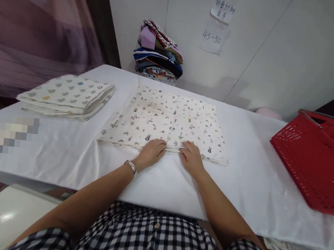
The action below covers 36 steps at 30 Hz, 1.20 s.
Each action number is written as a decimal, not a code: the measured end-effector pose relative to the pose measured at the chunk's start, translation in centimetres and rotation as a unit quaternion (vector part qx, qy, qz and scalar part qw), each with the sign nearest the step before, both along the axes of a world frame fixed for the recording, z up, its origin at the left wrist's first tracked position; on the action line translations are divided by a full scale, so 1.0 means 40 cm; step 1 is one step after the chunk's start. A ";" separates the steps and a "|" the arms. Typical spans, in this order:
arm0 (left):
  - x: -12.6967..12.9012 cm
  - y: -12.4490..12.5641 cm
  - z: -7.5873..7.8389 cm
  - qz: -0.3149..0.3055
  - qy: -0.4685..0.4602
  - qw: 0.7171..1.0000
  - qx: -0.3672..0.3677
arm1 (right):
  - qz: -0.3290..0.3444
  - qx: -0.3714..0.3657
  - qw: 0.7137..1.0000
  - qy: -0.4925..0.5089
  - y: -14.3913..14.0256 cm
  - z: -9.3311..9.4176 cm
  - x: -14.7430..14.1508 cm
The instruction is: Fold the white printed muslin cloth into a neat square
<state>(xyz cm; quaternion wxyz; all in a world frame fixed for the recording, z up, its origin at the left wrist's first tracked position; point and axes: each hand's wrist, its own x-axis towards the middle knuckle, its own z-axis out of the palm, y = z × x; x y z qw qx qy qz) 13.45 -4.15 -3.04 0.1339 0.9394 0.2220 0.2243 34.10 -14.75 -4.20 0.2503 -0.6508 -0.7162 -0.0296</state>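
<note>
A folded white cloth (pixel 170 121) with small grey, brown and red prints lies flat in front of me, its layered edge toward me. My left hand (pixel 152 152) is at the middle of that near edge, with its fingers curled over the top layer. Just to its right, my right hand (pixel 192 156) holds the same edge in a similar way, a short gap between the two. The thumbs are partly hidden, and the undersides of the fingers do not show.
A white-covered table (pixel 239 182) carries the work. On its left lies a folded cloth with grey prints (pixel 67 92), near a blurred-out patch. A red plastic basket (pixel 311 163) stands at the right. Beyond the far edge rises a stack of folded fabrics (pixel 159 55) against the wall (pixel 258 22).
</note>
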 end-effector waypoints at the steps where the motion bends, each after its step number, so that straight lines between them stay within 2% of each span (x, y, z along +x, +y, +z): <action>1: 0.000 0.001 -0.002 0.000 -0.003 1.000 -0.001 | -0.002 -0.001 1.000 -0.001 0.002 0.000 -0.001; 10: 0.003 -0.004 0.001 -0.002 0.013 1.000 0.019 | 0.022 0.004 0.999 -0.024 -0.006 0.010 0.002; 18: 0.005 -0.011 0.003 -0.004 0.030 0.998 0.047 | 0.023 -0.003 0.999 -0.031 -0.010 -0.008 0.008; 25: 0.081 -0.036 0.001 -0.044 0.045 0.996 0.059 | 0.008 -0.003 1.000 -0.030 -0.011 -0.006 0.007; 30: 0.130 -0.052 -0.003 -0.035 0.036 0.998 0.049 | -0.023 -0.011 0.998 -0.061 -0.048 0.009 0.052; 36: 0.135 -0.047 -0.018 -0.030 0.022 0.998 0.041 | -0.070 -0.011 0.996 -0.062 -0.108 0.005 0.140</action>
